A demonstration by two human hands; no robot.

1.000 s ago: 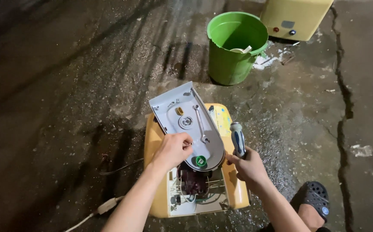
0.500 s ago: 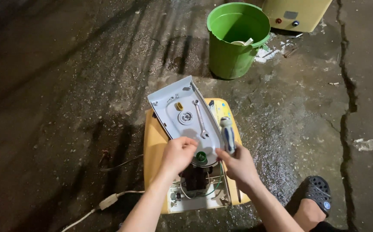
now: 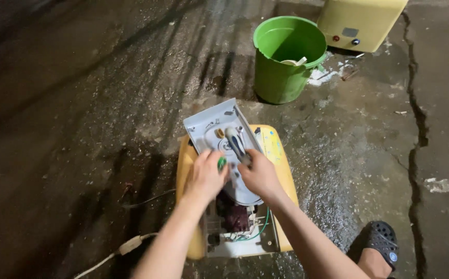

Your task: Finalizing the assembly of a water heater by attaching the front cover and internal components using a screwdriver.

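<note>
Head view, looking down at wet concrete ground (image 3: 80, 103). Your right hand (image 3: 258, 175) is closed around a screwdriver (image 3: 236, 143) with a blue and white handle, whose handle end points away from you over a grey-white panel (image 3: 211, 124); its tip is hidden under your fingers. Your left hand (image 3: 205, 177) presses on the near left part of the same panel, fingers curled, just beside a small green round part (image 3: 221, 164); whether it grips anything cannot be told. The two hands are nearly touching.

The panel lies tilted on top of a yellow appliance housing (image 3: 284, 181), which rests flat on the ground in the lower middle of the view. At the near end of the housing the interior is exposed: a dark reddish motor-like block (image 3: 235, 217) and green and white wires (image 3: 258, 230).

A pale power cord (image 3: 126, 247) runs off the near left side of the housing along the ground. Well apart, toward the far right, stands a green bucket (image 3: 281, 82) with a pale object inside, and just beyond it a second yellow appliance (image 3: 359, 20). Your foot in a dark clog (image 3: 382, 240) shows at the near right edge.
</note>
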